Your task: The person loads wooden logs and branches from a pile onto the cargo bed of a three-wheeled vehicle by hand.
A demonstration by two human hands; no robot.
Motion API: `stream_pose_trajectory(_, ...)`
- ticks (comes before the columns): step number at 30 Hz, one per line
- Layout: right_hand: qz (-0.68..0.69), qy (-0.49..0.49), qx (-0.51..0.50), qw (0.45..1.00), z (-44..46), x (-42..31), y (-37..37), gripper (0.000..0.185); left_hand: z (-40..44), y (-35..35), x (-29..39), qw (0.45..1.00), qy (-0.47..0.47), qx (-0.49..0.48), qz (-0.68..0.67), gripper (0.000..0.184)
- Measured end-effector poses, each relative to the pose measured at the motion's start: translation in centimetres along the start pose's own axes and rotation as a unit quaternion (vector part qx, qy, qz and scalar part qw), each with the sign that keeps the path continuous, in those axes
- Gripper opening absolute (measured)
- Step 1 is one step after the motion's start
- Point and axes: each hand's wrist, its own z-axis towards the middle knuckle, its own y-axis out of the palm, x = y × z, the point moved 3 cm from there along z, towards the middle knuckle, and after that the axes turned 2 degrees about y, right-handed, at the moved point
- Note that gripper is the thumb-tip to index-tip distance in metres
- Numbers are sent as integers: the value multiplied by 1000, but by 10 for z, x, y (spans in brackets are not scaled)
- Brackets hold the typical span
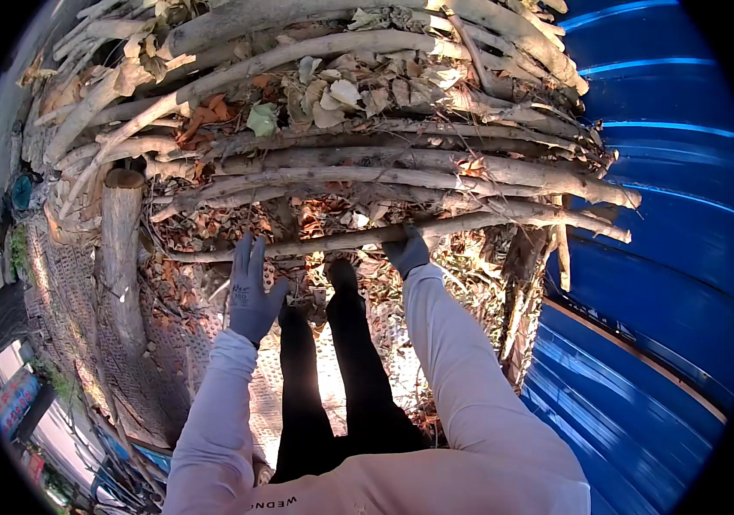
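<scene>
A long thin branch (332,243) lies crosswise in front of me, at the near side of a stack of branches (332,163). My right hand (407,252), in a grey glove, is wrapped round this branch a little right of its middle. Near its left part is my left hand (253,296), also gloved in grey, with fingers stretched out and thumb apart; the fingertips are at the branch. Dry leaves (324,210) lie between and under the branches.
An upright cut log (123,257) stands at the left, and a rough post (525,300) at the right. Blue corrugated metal (658,283) runs along the right side. My legs in black trousers (350,369) are below, over brick paving.
</scene>
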Motion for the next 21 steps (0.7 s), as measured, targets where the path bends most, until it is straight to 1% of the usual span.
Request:
stream_pose_trajectory(1, -44, 23, 7, 999, -10, 4, 0, 12, 17, 4, 15, 1000, 26, 9, 8, 92)
stream_pose_trajectory(2, -24, 9, -10, 1000, -11, 10, 0, 15, 35, 7, 30, 997, 48, 24, 51, 95)
stream_pose_trajectory(3, -189, -28, 5, 982, -52, 10, 21, 13, 67, 10, 53, 996, 72, 21, 44, 95)
stream_pose_trajectory(4, -210, -48, -55, 975, -52, 12, 15, 16, 87, 4, 78, 988, 118, 40, 97, 95)
stream_pose_trajectory(5, -282, -72, -62, 955, -72, 10, 24, 18, 107, 0, 97, 974, 163, 60, 146, 95)
stream_pose_trajectory(6, -238, -62, -56, 968, -86, 9, 32, 22, 125, 3, 112, 971, 162, 43, 168, 96)
stream_pose_trajectory(7, -194, -53, -50, 978, -99, 7, 39, 27, 141, 10, 117, 970, 178, 44, 161, 96)
stream_pose_trajectory(9, -130, -106, -42, 985, -117, 1, 50, 31, 175, 32, 111, 960, 137, -124, 208, 100)
stream_pose_trajectory(10, -63, -129, -61, 988, -123, 1, 62, 34, 195, 42, 106, 953, 85, -207, 205, 114)
stream_pose_trajectory(11, 6, -147, -80, 986, -134, 0, 75, 37, 206, 45, 108, 952, 99, -207, 204, 114)
stream_pose_trajectory(12, 49, -167, -72, 982, -150, -4, 89, 47, 215, 47, 108, 948, 87, -241, 187, 118)
stream_pose_trajectory(13, 105, -151, -25, 983, -171, -9, 109, 57, 224, 50, 111, 943, 75, -275, 171, 121)
stream_pose_trajectory(14, 114, -165, -37, 979, -165, -10, 107, 58, 233, 53, 116, 936, 62, -307, 157, 125)
stream_pose_trajectory(15, 123, -177, -48, 975, -161, -9, 104, 60, 239, 57, 123, 935, 74, -308, 162, 125)
stream_pose_trajectory(16, 125, -177, -53, 975, -163, -10, 108, 63, 242, 61, 126, 929, 52, -329, 159, 125)
stream_pose_trajectory(17, 154, -185, -65, 968, -152, -9, 105, 59, 245, 64, 128, 922, 26, -353, 155, 125)
stream_pose_trajectory(18, 69, -222, -84, 969, -111, 0, 71, 54, 249, 66, 131, 913, 15, -372, 166, 125)
stream_pose_trajectory(19, 28, -239, -92, 966, -82, 3, 53, 52, 256, 66, 134, 911, 17, -375, 170, 125)
stream_pose_trajectory(20, -13, -257, -99, 961, -54, 7, 35, 50, 262, 68, 137, 899, 14, -402, 175, 124)
stream_pose_trajectory(21, -53, -298, -108, 947, -41, -1, 38, 45, 265, 70, 138, 886, 10, -428, 178, 123)
